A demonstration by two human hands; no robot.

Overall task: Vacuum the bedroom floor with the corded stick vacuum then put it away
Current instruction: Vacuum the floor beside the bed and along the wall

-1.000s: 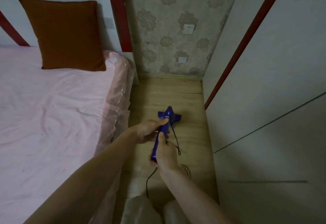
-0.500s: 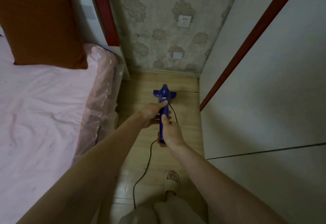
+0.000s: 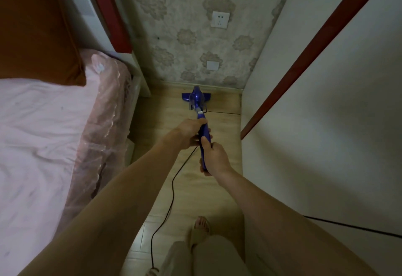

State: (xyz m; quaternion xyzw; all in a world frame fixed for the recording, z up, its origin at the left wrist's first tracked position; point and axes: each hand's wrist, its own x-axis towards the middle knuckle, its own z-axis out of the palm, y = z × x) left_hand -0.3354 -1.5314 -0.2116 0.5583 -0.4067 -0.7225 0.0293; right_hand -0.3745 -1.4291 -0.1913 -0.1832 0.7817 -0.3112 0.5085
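Both hands on the blue stick vacuum (image 3: 196,99): left hand (image 3: 188,132) wraps the handle higher up, fingers curled round it w/ thumb along the top; right hand (image 3: 214,157) grips the handle's rear end just behind, fingers closed round it, touching or nearly touching the left. Vacuum is tilted fwd, away from the person, its floor head on the wood floor (image 3: 191,188) right at the base of the floral-papered wall (image 3: 185,14), in the narrow aisle btwn the bed (image 3: 39,145) on the left and the white wardrobe (image 3: 326,123) w/ red trim on the right. Black cord (image 3: 173,191) drops from the handle area, runs back along the floor toward the person and out of view near the bottom edge. Rust-orange pillow (image 3: 37,27) leans at the head of the bed on the pink sheet; clear plastic shows along the mattress side. Wall socket (image 3: 220,19) above the vacuum head, a small blank plate (image 3: 212,65) lower down. One foot in a slipper (image 3: 199,231) stands on the floor behind the hands, light trouser legs below it.
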